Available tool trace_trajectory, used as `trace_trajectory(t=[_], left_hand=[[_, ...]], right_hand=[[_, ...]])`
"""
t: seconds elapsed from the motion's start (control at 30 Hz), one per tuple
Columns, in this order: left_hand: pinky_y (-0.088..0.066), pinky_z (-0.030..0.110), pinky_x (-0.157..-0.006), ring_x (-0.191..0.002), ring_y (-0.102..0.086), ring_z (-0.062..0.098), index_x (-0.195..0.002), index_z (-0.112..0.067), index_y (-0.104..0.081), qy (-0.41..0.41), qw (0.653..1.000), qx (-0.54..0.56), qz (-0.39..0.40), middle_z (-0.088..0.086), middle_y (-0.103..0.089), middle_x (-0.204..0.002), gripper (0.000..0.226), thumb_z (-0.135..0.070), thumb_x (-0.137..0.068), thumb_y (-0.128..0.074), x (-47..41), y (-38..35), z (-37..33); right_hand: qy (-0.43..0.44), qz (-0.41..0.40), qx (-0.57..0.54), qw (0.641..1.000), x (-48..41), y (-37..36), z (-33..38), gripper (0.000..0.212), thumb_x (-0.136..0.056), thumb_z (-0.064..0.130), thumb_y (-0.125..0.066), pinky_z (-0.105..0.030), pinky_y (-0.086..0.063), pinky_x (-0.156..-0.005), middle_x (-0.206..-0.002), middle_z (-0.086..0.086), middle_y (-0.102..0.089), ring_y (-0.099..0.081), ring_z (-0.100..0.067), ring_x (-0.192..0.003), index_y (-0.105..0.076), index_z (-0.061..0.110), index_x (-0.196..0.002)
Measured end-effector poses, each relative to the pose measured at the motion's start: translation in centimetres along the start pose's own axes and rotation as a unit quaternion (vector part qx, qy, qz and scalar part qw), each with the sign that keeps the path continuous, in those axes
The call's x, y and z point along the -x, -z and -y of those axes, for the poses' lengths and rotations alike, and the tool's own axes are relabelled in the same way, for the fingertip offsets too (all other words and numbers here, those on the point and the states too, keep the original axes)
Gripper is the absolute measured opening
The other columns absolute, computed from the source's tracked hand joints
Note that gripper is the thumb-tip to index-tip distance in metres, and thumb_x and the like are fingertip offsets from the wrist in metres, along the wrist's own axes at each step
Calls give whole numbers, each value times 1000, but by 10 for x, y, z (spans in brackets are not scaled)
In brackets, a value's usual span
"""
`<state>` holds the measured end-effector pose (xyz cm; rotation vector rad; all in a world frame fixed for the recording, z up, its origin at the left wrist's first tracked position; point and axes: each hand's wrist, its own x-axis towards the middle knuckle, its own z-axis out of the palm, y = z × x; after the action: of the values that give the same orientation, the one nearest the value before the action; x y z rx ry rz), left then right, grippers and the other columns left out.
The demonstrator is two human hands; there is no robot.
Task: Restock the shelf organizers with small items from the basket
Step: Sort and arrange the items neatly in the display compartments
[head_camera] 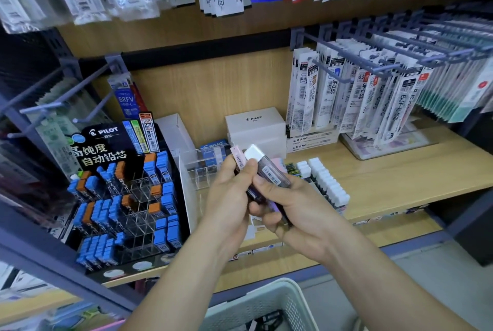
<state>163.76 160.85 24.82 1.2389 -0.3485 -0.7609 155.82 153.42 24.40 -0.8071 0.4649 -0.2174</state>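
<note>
— What have we got in the grip?

— A small bundle of cases (268, 173), held between both hands. Our left hand (229, 197) curls round it from one side, thumb on the pink one. Our right hand (296, 210) wraps the lower ends, thumb pressed on the white-capped one. Both hands are closed on the cases, no fingers spread.

— And where does that put them?

— In the air in front of the shelf (400, 170), not in any slot. Just behind the grip sits the clear organizer (198, 170), and the cells we can see look mostly empty. Just right of the grip runs a row (326, 183) of white-capped cases, packed tight. Well to the left stands the rack (128, 197), with blue and orange cases in some cells and plenty of gaps.

— The basket?

— The basket (269, 301) is below our wrists. A few dark items show inside, too blurred to name.

— So how far along are we?

— Partway at best, we judge. The row on the right looks done. The organizer and the rack's gaps are left to fill, and this bundle has yet to be slotted.
</note>
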Motion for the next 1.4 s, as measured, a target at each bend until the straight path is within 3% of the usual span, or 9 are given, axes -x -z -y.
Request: trace_trajectory(t=[0.2,0.33,0.43,0.63,0.8,0.97,1.2,1.3,1.4], left_hand=[[-45,31,-61,-72,-66,25,-106,-9,-62,23,999,17,21,13,-73,-90,18,-18,-97,-50,2,0,-7],[-33,25,-51,-58,-61,14,-106,-11,-60,4,1000,-7,14,1,-72,-77,15,-16,-98,-48,2,-8,0],[-38,20,-43,-53,-57,12,-100,-12,-60,-11,1000,-2,6,-1,-67,-71,12,-15,-97,-50,-1,-14,-1],[-47,20,-61,-65,-53,11,-104,-6,-61,-88,993,14,-76,4,-62,-76,13,-6,-92,-56,-18,1,-21],[-56,22,-64,-65,-64,16,-114,-17,-63,-85,995,-36,-24,10,-67,-80,30,2,-93,-53,-15,5,-23],[-54,19,-54,-55,-64,14,-96,-7,-68,-69,989,-131,13,12,-69,-67,28,-16,-70,-73,-11,-7,-15],[-40,19,-41,-39,-49,14,-65,-8,-67,-91,938,-335,-13,6,-61,-50,30,-33,-82,-71,-30,-18,-10],[-46,20,-47,-46,-58,10,-71,-15,-68,-90,917,-388,32,3,-67,-57,21,-18,-91,-63,-47,-26,-6],[-49,21,-59,-58,-62,7,-71,-27,-68,-150,852,-501,35,-7,-69,-64,18,-23,-89,-66,-69,-32,-3]], right_hand=[[-11,-2,81,997,2,5,2,14,-90,-2,-59,-13,-38,-36,-70,-9,-68,-64,-15,-52,-69,8,-89],[-14,-23,49,998,1,8,-1,11,-88,5,-64,-11,-34,-35,-73,-7,-66,-59,-11,-53,-68,9,-97],[2,-37,22,999,0,14,-1,11,-85,8,-66,-11,-33,-35,-74,-9,-64,-53,-10,-50,-70,9,-96],[-14,-107,60,992,6,40,14,9,-89,0,-62,-13,-29,-32,-70,-13,-63,-46,-12,-47,-65,5,-83],[31,-162,30,986,14,59,35,9,-92,0,-57,-14,-32,-33,-68,-12,-60,-49,-13,-51,-63,4,-86],[32,-122,-57,990,17,62,45,2,-90,6,-57,-14,-33,-32,-72,-12,-61,-55,-16,-60,-57,8,-90],[59,-149,16,987,19,69,60,9,-93,4,-57,-13,-29,-33,-72,-11,-61,-56,-15,-55,-59,10,-87],[106,-201,99,969,23,79,74,10,-94,5,-57,-16,-26,-36,-70,-9,-61,-54,-14,-53,-59,11,-86],[145,-242,122,952,25,95,88,7,-94,5,-57,-16,-25,-36,-73,-11,-58,-50,-15,-54,-58,9,-88]])
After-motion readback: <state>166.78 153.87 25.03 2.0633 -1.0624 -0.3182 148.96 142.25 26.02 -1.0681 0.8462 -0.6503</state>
